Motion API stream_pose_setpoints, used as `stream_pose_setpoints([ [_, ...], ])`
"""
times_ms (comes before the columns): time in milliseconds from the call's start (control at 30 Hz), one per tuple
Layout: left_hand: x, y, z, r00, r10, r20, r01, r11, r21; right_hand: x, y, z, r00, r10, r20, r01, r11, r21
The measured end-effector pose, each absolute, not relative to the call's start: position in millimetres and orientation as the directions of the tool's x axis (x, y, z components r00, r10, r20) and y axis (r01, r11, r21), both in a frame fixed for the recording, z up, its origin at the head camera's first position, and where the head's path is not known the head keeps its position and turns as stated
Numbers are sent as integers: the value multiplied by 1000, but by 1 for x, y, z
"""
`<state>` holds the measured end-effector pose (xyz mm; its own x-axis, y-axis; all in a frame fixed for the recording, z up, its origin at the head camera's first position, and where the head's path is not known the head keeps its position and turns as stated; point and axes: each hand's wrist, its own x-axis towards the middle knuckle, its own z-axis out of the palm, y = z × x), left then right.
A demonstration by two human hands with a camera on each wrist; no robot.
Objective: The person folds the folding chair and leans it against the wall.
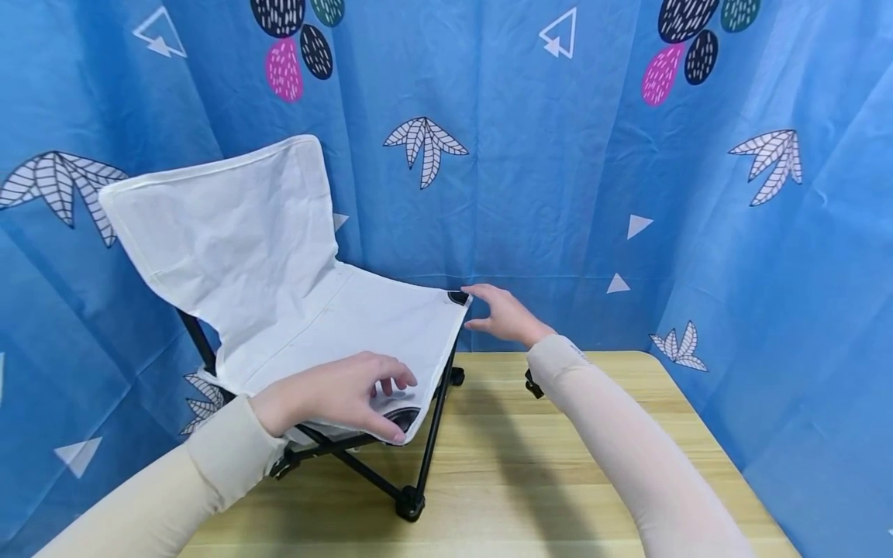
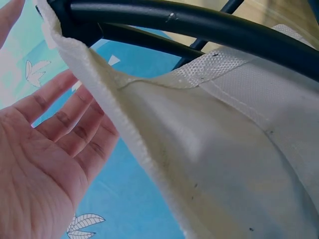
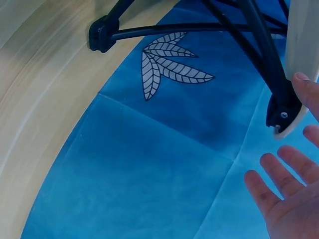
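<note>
A white fabric folding chair with a black tube frame stands unfolded on the wooden table, its backrest to the left. My left hand is over the seat's near front corner, by a black corner patch, fingers loosely bent and thumb near the edge. In the left wrist view that hand has its fingers spread beside the cloth edge. At the far front corner is my right hand, its fingertips by the other black patch. The right wrist view shows its fingers extended near a frame joint.
Light wood tabletop lies under the chair and to its right. Blue patterned curtains hang behind and on both sides, close to the backrest. Black plastic feet end the chair's legs.
</note>
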<state>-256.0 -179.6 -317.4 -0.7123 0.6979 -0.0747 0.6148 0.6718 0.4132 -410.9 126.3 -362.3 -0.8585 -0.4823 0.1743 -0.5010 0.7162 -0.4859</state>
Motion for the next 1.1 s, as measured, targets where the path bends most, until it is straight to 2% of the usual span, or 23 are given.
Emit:
stream_pose_setpoints([
  [267, -254, -180, -319, -682, 730, -42, 661, 640, 391, -414, 121, -365, -849, -494, 187, -517, 705, -485],
  [567, -255, -181, -323, -652, 758, -13, 702, 610, 368, -420, 115, -365, -824, -538, 179, -558, 715, -422],
  [867, -253, -180, -323, -666, 745, -35, 684, 630, 368, -424, 112, -366, -822, -549, 154, -559, 725, -403],
  [1100, -252, -176, -323, -656, 754, -30, 696, 619, 363, -424, 115, -368, -810, -551, 201, -581, 711, -396],
])
